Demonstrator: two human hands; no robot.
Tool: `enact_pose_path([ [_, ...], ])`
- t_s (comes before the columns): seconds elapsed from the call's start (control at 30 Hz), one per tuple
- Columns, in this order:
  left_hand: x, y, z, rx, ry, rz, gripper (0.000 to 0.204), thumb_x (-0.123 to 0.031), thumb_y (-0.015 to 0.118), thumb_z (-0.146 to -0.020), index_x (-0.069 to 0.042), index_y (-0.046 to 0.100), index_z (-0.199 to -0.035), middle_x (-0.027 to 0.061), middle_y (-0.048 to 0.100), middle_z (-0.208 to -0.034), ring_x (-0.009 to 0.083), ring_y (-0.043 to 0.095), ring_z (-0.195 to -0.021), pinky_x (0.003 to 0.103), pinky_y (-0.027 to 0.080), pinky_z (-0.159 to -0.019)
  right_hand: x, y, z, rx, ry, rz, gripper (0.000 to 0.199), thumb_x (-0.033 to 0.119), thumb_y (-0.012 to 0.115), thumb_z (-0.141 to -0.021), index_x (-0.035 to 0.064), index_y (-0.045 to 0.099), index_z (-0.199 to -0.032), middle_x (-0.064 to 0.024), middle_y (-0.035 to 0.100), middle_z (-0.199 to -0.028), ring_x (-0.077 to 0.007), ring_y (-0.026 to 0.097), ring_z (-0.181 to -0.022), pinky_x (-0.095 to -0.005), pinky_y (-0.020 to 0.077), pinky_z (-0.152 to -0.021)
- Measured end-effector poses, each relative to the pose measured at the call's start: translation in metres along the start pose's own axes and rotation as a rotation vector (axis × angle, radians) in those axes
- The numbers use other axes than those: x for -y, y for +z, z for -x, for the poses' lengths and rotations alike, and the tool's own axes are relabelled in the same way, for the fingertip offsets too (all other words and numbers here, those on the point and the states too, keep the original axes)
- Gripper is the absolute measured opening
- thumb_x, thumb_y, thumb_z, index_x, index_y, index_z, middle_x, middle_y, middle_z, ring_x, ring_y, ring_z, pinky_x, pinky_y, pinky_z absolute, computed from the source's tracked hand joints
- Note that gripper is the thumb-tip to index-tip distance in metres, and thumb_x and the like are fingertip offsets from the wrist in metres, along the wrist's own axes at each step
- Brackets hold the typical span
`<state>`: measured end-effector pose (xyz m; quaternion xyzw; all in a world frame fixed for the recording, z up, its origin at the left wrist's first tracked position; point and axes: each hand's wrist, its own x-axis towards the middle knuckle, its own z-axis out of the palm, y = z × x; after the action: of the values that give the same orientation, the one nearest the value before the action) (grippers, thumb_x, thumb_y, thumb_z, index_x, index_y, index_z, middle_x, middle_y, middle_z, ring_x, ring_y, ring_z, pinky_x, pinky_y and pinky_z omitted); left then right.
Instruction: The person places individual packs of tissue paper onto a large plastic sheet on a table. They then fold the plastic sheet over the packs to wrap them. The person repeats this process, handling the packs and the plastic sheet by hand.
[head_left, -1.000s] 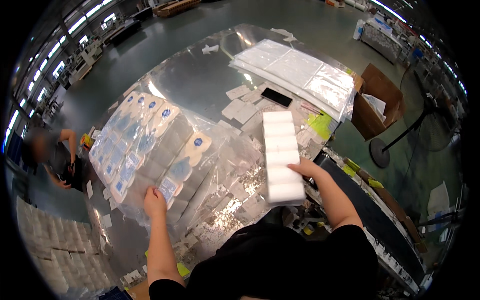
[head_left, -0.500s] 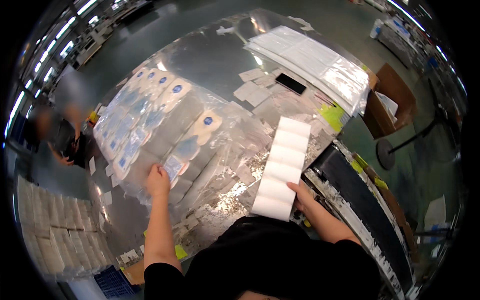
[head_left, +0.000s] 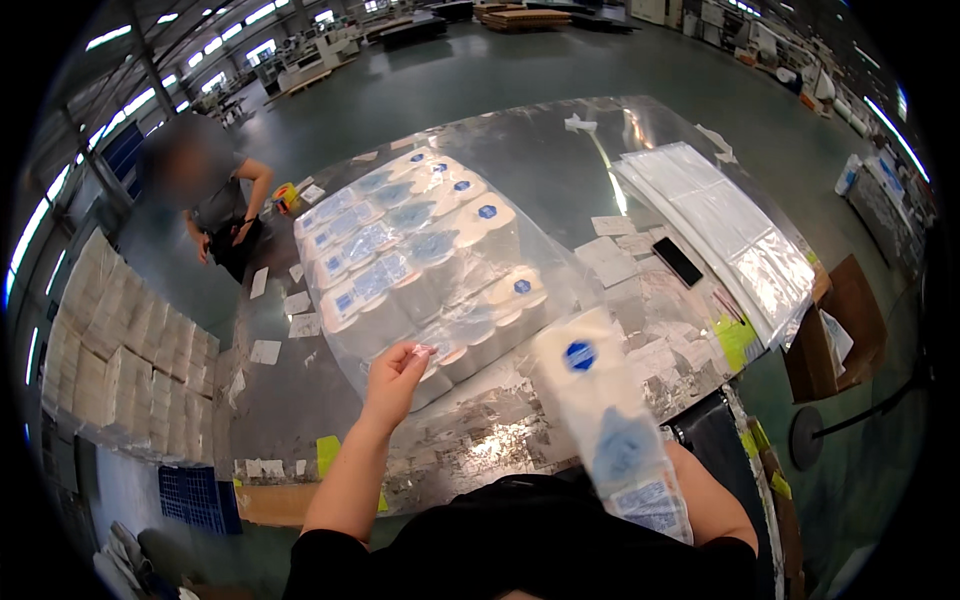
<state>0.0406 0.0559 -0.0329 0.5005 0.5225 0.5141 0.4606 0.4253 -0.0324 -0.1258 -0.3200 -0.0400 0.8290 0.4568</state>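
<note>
So the left hand (head_left: 397, 378) has a tight grip, thumb and fingers pinching the clear plastic bag (head_left: 560, 265) full of wrapped rolls on the surface (head_left: 540, 145). Another roll pack (head_left: 612, 420) is tilted over the right forearm (head_left: 712, 490); right hand's hidden, can't tell its grip.

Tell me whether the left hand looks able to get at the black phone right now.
Probably not without letting go: the left hand seems to pinch the clear bag of packs, which lies between it and the black phone. Nothing covers the phone on the table, though.
</note>
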Motion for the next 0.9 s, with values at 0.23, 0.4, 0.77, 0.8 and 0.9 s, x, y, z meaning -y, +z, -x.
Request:
enact_pose_path([
  [0.23, -0.051, 0.004, 0.050, -0.126, 0.527, -0.606, 0.011, -0.007, 0.066, -0.080, -0.006, 0.065, -0.090, 0.0045, 0.060, -0.072, 0.0127, 0.054, -0.063, 0.026, 0.042, -0.055, -0.054, 0.052, -0.099, 0.216, 0.174, 0.044, 0.043, 0.024, 0.060, -0.083, 0.0001, 0.053, -0.117, -0.0157, 0.061, -0.106, -0.0290, 0.062, -0.094, -0.0422, 0.0517, -0.083],
  [0.4, -0.040, -0.007, 0.062, -0.271, 0.655, -1.058, 0.015, -0.004, 0.066, -0.070, -0.010, 0.062, -0.082, 0.0058, 0.054, -0.065, 0.0257, 0.054, -0.060, 0.035, 0.044, -0.054, -0.058, 0.053, -0.123, 0.285, 0.217, -0.043, 0.043, 0.028, 0.059, -0.085, 0.0008, 0.052, -0.118, -0.0160, 0.060, -0.109, -0.0285, 0.061, -0.095, -0.0415, 0.0521, -0.082],
  [0.77, -0.011, -0.035, 0.091, -0.200, 0.453, -0.854, 0.018, -0.003, 0.065, -0.070, -0.007, 0.047, -0.069, 0.0089, 0.051, -0.064, 0.0266, 0.053, -0.058, 0.036, 0.042, -0.052, -0.071, 0.144, -0.226, 0.330, -0.308, 0.883, 0.043, 0.025, 0.060, -0.088, 0.0005, 0.049, -0.122, -0.0130, 0.061, -0.109, -0.0222, 0.061, -0.094, -0.0334, 0.0494, -0.080],
  [0.8, -0.004, -0.045, 0.096, -0.228, 0.426, -0.896, 0.017, -0.005, 0.066, -0.070, -0.007, 0.049, -0.075, 0.0100, 0.053, -0.071, 0.0281, 0.054, -0.067, 0.037, 0.043, -0.059, -0.064, 0.145, -0.221, 0.220, -0.436, 0.832, 0.040, 0.021, 0.059, -0.089, -0.0008, 0.049, -0.122, -0.0117, 0.062, -0.105, -0.0196, 0.060, -0.094, -0.0308, 0.0482, -0.080],
  [0.9, 0.020, -0.073, 0.113, -0.350, 0.365, -0.946, 0.029, -0.013, 0.069, -0.070, -0.005, 0.052, -0.092, 0.0143, 0.054, -0.095, 0.0326, 0.053, -0.092, 0.041, 0.043, -0.079, -0.014, 0.105, -0.223, -0.202, -0.808, 0.809, 0.042, 0.019, 0.061, -0.088, -0.0009, 0.048, -0.123, -0.0122, 0.058, -0.111, -0.0199, 0.058, -0.099, -0.0297, 0.0469, -0.082],
])
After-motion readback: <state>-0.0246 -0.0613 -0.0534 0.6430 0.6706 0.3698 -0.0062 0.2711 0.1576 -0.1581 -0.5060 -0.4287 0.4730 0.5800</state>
